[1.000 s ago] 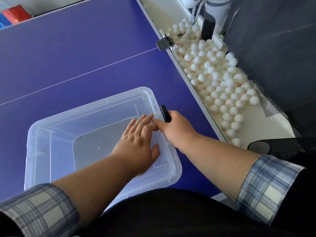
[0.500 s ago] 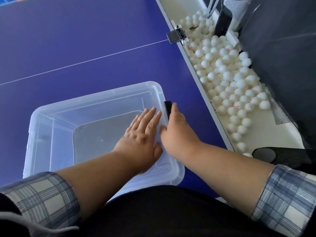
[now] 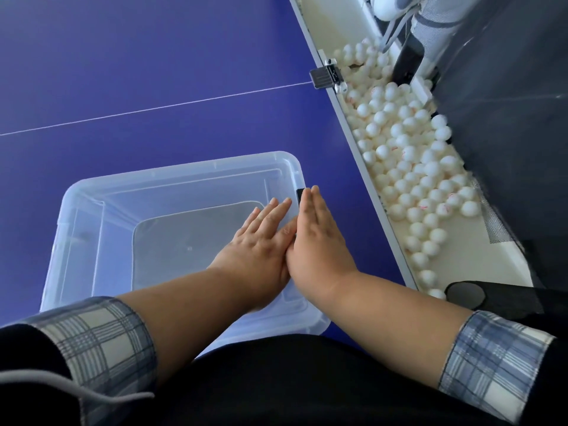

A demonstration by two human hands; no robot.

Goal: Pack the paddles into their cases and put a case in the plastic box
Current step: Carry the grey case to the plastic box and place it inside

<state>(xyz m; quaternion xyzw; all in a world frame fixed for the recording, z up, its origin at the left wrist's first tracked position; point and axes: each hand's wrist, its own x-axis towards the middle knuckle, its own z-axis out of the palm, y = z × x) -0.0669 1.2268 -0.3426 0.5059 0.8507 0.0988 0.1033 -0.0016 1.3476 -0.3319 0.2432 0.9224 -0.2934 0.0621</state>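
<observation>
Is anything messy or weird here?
Yes. Lots of white balls lie loose in a heap past the table's right edge, as if spilled. The box looks fine; the left hand and right hand rest flat on its top.

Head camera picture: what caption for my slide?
Left hand and right hand lie flat on the clear plastic box.

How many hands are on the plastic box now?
2. The left hand lies flat on the plastic box near its right edge; the right hand lies beside it, fingertips by the black clip.
</observation>
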